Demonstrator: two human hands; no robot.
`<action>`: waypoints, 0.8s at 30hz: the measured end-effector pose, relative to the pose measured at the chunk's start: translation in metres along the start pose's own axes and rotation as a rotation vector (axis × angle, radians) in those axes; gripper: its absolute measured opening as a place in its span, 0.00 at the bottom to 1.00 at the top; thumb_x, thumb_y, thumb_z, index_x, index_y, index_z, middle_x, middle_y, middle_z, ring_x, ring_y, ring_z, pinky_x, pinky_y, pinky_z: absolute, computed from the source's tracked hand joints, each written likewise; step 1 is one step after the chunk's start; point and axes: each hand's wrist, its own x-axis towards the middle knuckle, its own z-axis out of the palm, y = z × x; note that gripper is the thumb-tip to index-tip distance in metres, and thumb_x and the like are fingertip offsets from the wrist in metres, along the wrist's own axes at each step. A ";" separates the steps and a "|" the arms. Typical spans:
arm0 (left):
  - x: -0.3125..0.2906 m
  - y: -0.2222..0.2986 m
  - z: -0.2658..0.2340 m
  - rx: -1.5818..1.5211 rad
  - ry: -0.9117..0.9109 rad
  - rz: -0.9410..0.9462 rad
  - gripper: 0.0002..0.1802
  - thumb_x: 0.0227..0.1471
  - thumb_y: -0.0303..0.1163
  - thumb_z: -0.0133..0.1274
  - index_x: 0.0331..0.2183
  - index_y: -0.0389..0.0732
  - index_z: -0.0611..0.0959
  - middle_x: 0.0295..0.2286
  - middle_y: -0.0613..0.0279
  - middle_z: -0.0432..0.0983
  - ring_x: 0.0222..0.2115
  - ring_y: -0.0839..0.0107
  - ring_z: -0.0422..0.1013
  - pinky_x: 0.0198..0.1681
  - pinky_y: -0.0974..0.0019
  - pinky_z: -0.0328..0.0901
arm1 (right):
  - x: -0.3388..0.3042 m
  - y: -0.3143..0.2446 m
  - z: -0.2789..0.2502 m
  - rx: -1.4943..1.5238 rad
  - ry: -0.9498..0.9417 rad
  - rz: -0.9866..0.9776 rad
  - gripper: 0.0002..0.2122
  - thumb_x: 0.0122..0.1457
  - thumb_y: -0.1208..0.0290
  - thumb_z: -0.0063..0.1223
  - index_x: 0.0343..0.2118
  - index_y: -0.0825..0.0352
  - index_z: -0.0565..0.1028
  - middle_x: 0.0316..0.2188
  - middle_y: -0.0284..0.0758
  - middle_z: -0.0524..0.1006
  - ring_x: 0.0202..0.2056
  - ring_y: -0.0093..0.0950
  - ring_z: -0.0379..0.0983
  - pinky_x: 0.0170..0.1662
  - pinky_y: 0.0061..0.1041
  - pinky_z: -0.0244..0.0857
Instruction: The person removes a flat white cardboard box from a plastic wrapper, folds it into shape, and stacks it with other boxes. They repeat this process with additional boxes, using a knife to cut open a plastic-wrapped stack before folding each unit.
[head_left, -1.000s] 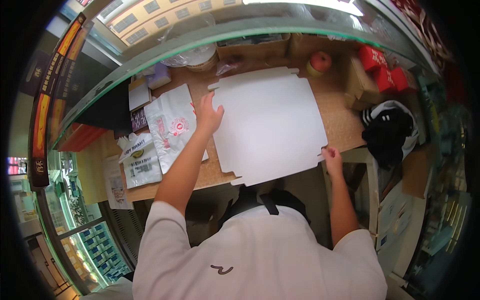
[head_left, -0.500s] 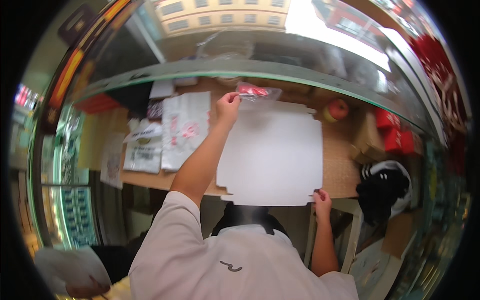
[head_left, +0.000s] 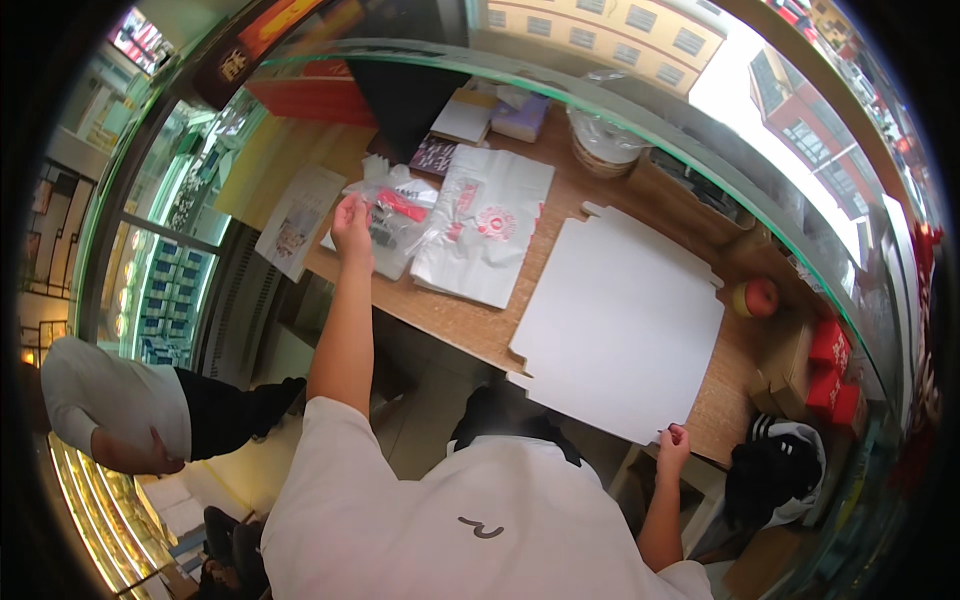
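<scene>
My left hand (head_left: 351, 228) is closed, pinching the edge of a small clear plastic bag with something red inside (head_left: 402, 204). It holds this above the silvery-white packages (head_left: 388, 248) at the left of the table, beside a stack of white plastic bags (head_left: 492, 225) with red print. A flat white cardboard sheet (head_left: 620, 325) with notched corners lies on the wooden table, its near edge reaching over the table's front. At the sheet's near right corner, the fingers of my right hand (head_left: 674, 450) are closed on it.
An apple (head_left: 757, 297) sits right of the sheet, with red boxes (head_left: 828, 344) and a brown carton (head_left: 783, 375) nearby. A glass panel (head_left: 690, 160) bounds the far side. Black and white cloth (head_left: 770, 475) lies at the right. Another person (head_left: 120, 400) stands at the left.
My left hand has carried the clear bag with the red item from the sheet's far edge leftward to the packages. My right hand stays at the sheet's corner. The view has turned left.
</scene>
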 end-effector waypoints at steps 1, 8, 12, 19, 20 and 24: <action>0.002 -0.005 -0.012 0.259 0.073 0.073 0.17 0.53 0.29 0.49 0.45 0.36 0.73 0.43 0.55 0.71 0.44 0.63 0.68 0.49 0.59 0.61 | 0.000 -0.001 0.001 -0.014 0.005 0.010 0.09 0.51 0.75 0.53 0.36 0.69 0.72 0.27 0.29 0.72 0.28 0.19 0.66 0.34 0.19 0.63; -0.058 -0.028 -0.007 0.834 -0.273 0.711 0.23 0.42 0.25 0.53 0.45 0.37 0.73 0.47 0.46 0.66 0.49 0.51 0.62 0.53 0.53 0.57 | -0.008 -0.018 0.000 -0.014 0.003 0.079 0.10 0.54 0.67 0.53 0.37 0.64 0.71 0.26 0.28 0.73 0.24 0.18 0.67 0.22 0.18 0.60; -0.143 -0.053 0.046 0.824 -0.855 0.727 0.23 0.42 0.26 0.54 0.45 0.42 0.74 0.50 0.49 0.63 0.53 0.50 0.58 0.56 0.48 0.52 | 0.000 -0.018 -0.003 -0.020 -0.058 0.064 0.10 0.54 0.66 0.55 0.33 0.66 0.73 0.26 0.28 0.74 0.24 0.18 0.68 0.26 0.18 0.62; -0.153 -0.069 0.078 1.153 -0.964 0.807 0.25 0.45 0.31 0.48 0.49 0.47 0.73 0.56 0.50 0.56 0.58 0.53 0.51 0.60 0.42 0.41 | -0.008 -0.047 -0.006 -0.255 -0.115 -0.035 0.09 0.51 0.68 0.57 0.29 0.69 0.75 0.23 0.31 0.74 0.24 0.21 0.68 0.29 0.22 0.63; -0.151 -0.074 0.075 1.151 -0.953 0.797 0.27 0.43 0.29 0.47 0.50 0.47 0.73 0.57 0.51 0.54 0.58 0.53 0.50 0.60 0.43 0.40 | -0.009 -0.066 -0.008 -0.411 -0.096 -0.047 0.10 0.50 0.68 0.57 0.30 0.70 0.74 0.25 0.35 0.75 0.26 0.25 0.70 0.31 0.24 0.64; -0.147 -0.078 0.069 1.222 -0.900 0.785 0.30 0.42 0.27 0.48 0.51 0.47 0.71 0.57 0.52 0.55 0.59 0.55 0.49 0.60 0.43 0.40 | 0.028 -0.108 -0.003 -0.414 0.105 -0.215 0.11 0.49 0.71 0.55 0.35 0.69 0.75 0.31 0.41 0.75 0.33 0.33 0.72 0.38 0.29 0.66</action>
